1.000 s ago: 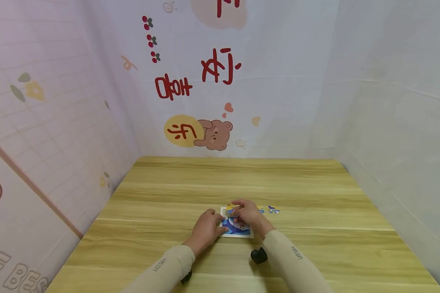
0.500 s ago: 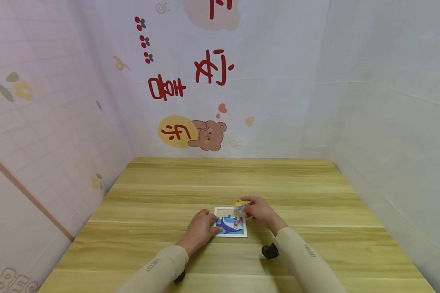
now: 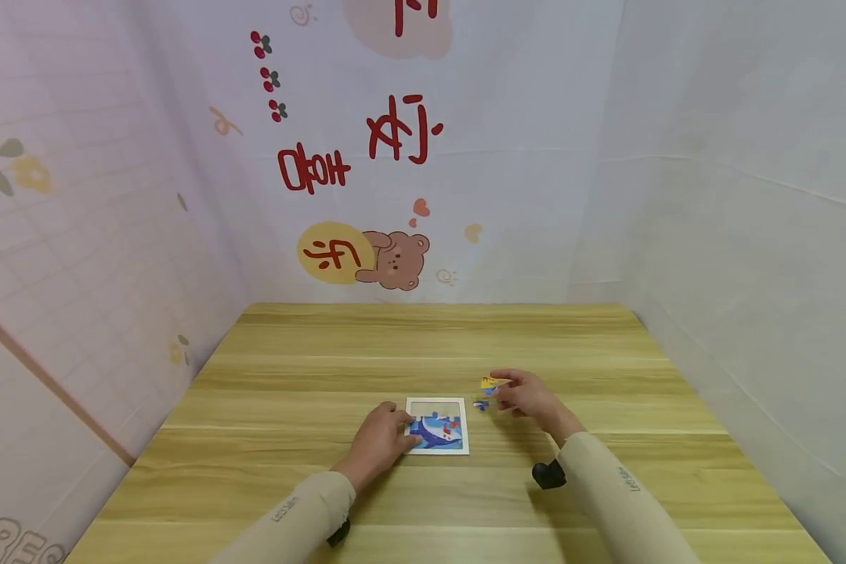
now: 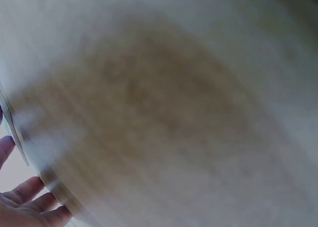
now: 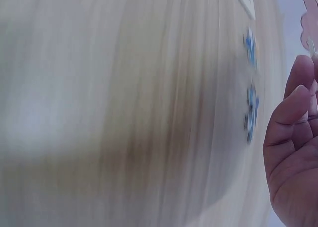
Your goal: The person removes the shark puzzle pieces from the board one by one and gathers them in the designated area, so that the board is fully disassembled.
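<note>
A white-rimmed puzzle tray lies in the middle of the table, a blue-and-white sea-creature picture filling its lower part. Bare backing shows along its top. My left hand rests on the tray's left edge, thumb and index finger touching the rim. In the left wrist view, the other fingers are loosely extended. To the right of the tray, my right hand pinches a yellow-and-blue puzzle piece between thumb and fingertips, raised above the table. Its thin edge shows in the right wrist view.
Loose puzzle pieces lie just right of the tray, partly under the right hand; the right wrist view shows blue pieces on the wood. The wooden table meets a printed cloth wall at the back.
My right hand has moved right, from over the tray to beyond its right edge, carrying the yellow-and-blue piece. The tray's top part is uncovered. My left hand stays on the tray's edge.
</note>
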{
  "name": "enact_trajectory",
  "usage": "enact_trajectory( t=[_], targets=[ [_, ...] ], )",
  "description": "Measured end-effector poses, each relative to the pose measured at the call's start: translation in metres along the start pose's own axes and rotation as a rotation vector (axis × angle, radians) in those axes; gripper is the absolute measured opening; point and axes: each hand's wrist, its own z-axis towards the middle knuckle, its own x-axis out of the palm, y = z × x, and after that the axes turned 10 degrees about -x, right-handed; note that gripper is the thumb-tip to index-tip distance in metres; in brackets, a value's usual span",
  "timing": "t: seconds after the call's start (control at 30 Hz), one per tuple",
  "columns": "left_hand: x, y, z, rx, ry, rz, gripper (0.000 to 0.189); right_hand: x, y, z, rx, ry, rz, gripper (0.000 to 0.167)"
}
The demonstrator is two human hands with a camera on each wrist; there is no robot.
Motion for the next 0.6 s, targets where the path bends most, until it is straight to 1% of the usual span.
enact_trajectory(
  t=[0.17,0.37,0.5,0.6],
  targets=[
    [-0.002,0.001,-0.002,0.005,-0.005,0.0,0.035,-0.018,-0.007,-0.004,0.001,0.001,-0.014,0.043],
    [-0.004,0.0,-0.003,0.018,-0.003,0.01,0.035,-0.048,-0.022,-0.011,-0.013,0.036,0.012,0.048],
    [-0.004,0.0,-0.003,0.012,0.005,0.002,0.035,-0.068,-0.033,-0.018,-0.018,0.048,0.008,0.05],
    [-0.003,0.0,-0.002,0.006,0.007,-0.004,0.035,-0.079,-0.04,-0.023,-0.017,0.042,-0.032,0.051]
  ],
)
